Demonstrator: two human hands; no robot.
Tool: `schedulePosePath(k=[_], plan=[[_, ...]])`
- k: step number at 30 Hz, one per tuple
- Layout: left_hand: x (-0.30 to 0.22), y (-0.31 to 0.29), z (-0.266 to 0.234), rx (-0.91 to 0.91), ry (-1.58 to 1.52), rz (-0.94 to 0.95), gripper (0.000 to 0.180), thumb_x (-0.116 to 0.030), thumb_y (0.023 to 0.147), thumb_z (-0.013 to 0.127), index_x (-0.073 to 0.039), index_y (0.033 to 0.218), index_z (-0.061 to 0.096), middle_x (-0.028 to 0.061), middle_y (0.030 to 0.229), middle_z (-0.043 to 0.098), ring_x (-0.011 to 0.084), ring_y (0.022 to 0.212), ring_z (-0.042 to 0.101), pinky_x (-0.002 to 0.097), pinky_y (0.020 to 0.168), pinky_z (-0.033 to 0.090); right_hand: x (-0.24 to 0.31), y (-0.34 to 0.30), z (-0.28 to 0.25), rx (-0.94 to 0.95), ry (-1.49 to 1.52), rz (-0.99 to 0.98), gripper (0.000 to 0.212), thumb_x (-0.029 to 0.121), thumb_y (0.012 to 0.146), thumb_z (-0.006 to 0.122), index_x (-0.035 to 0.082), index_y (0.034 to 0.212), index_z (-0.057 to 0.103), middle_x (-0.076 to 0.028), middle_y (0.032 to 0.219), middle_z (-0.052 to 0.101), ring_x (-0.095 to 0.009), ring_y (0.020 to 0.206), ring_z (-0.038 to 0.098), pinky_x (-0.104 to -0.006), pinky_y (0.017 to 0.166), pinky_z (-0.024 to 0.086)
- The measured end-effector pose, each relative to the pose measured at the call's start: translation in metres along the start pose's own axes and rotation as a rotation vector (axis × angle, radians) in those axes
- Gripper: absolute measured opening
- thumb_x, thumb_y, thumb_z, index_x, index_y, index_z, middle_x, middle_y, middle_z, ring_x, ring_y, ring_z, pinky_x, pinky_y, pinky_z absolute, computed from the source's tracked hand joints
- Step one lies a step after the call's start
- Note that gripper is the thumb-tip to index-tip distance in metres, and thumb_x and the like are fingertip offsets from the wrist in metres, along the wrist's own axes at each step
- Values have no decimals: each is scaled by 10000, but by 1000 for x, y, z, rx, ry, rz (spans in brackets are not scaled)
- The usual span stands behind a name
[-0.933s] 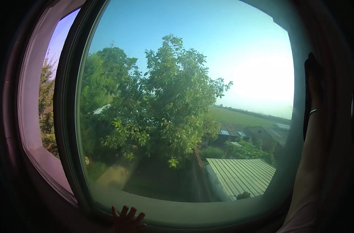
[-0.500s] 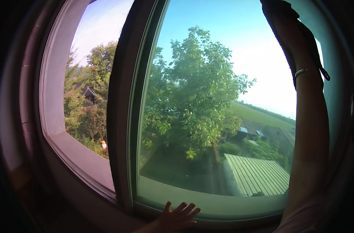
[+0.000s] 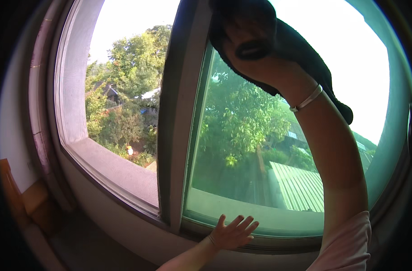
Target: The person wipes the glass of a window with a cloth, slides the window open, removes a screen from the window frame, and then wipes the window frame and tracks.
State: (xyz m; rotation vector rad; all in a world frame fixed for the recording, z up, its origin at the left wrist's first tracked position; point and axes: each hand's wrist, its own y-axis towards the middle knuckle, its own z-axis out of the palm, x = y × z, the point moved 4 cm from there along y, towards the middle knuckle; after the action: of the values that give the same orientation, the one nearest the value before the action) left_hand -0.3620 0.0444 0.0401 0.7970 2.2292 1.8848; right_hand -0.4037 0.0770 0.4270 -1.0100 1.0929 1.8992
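My right hand [image 3: 249,38] is raised high against the window's right pane [image 3: 228,189], close to the dark middle frame bar [image 3: 181,135]. It is closed on a black cloth [image 3: 305,52], bunched under the palm. One end of the cloth trails down to the right past my wrist, where a thin silver bracelet [image 3: 309,100] sits. Shadow partly hides my right fingers. Lower down, my left hand [image 3: 233,232] has its fingers spread, at the pane's bottom frame edge, and holds nothing.
A mesh screen [image 3: 124,90] covers the left opening, above a pale outer sill [image 3: 120,169]. A pipe [image 3: 39,104] runs up the wall at far left, with orange-brown wooden furniture [image 3: 34,198] below. Trees and a corrugated roof [image 3: 300,185] show outside.
My right hand has moved left across the upper pane with the black cloth, from the right side to the middle bar. The view has shifted; my left hand stays spread at the bottom frame.
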Motion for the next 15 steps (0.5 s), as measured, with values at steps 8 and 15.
schedulePosePath(k=[8, 15], plan=[[8, -8, 1, -8, 17, 64, 424, -464, 886, 334, -203, 1167, 515, 8, 1154, 481, 192, 1089, 406, 544, 1012, 111, 123, -58, -90, 421, 847, -13, 156, 133, 858, 414, 24, 879, 523, -129, 882, 542, -198, 847, 530, -281, 701, 450], [9, -12, 3, 22, 47, 46, 467, -453, 908, 264, -212, 1268, 441, -6, 1333, 400, 172, 1280, 273, 489, 1059, 60, 93, -37, -72, 398, 1292, 168, 217, 227, 780, 569, 52, 906, 549, -139, 721, 565, -273, 641, 573, -346, 585, 465]])
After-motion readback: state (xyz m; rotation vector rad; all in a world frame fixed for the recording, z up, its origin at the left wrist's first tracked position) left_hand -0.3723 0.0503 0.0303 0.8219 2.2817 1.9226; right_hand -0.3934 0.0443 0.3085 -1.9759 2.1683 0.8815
